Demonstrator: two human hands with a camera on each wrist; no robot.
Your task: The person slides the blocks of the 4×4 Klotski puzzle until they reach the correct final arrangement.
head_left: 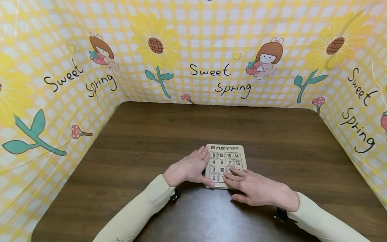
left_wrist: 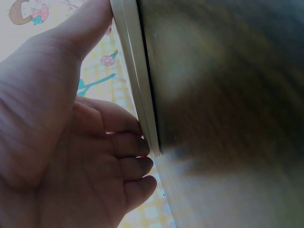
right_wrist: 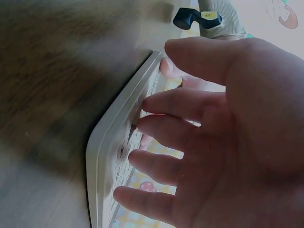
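A cream-coloured number sliding puzzle (head_left: 225,148) lies flat on the dark wood table, with square numbered tiles in rows under a printed heading. My left hand (head_left: 191,167) rests along its left edge, the thumb on the near left corner and the fingers at the upper left side. In the left wrist view the fingertips (left_wrist: 137,145) meet the puzzle's side. My right hand (head_left: 258,186) reaches over the lower right part, its fingers extended onto the tiles and covering several of them. Its fingertips (right_wrist: 124,194) stand close over the tile face in the right wrist view.
The brown table (head_left: 169,124) stretches around the puzzle on all sides. A yellow checked cloth (head_left: 205,40) printed with flowers and lettering walls off its back and both sides. Black wrist straps (head_left: 281,214) show below the cream sleeves (head_left: 142,201).
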